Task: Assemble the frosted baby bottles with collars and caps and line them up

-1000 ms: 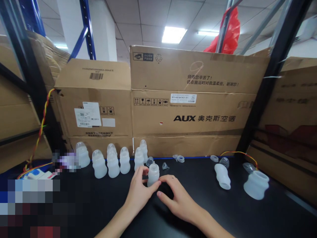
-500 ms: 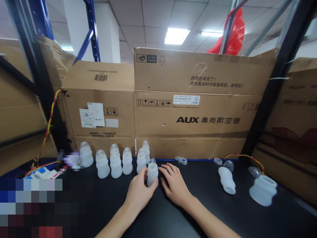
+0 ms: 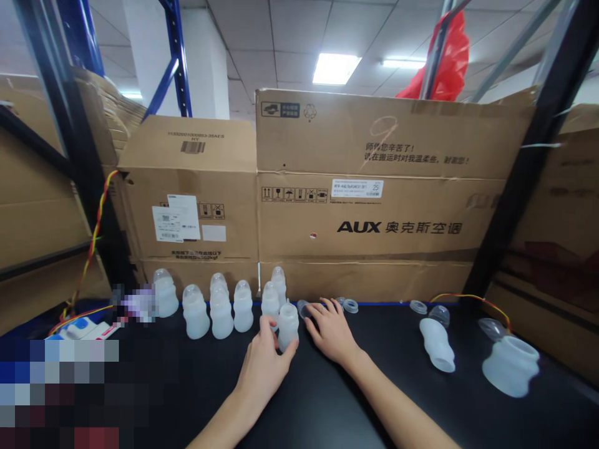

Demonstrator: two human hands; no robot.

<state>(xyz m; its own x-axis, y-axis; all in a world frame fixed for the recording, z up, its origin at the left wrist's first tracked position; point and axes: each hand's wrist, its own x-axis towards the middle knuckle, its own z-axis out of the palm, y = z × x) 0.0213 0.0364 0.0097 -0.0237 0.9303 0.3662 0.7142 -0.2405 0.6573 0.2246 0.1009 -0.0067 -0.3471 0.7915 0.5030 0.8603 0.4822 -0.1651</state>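
My left hand is wrapped round a frosted white baby bottle, thumb on one side and fingers on the other. The bottle stands upright on the black tabletop with a small nipple tip on top and no dome over it. Just right of it, my right hand rests low over the table, its thumb and index finger at a clear dome cap, which they partly hide. Several capped baby bottles stand upright to the left, some directly behind the held one.
At the back lie loose ring collars. To the right are a ring, a clear cap, a tipped bottle body and a wide open-mouthed bottle body. Cardboard walls the back; a power strip sits left.
My right hand has moved slightly away from the bottle, to the right and back, and the clear cap now shows at its fingertips. My left hand keeps its hold on the bottle.
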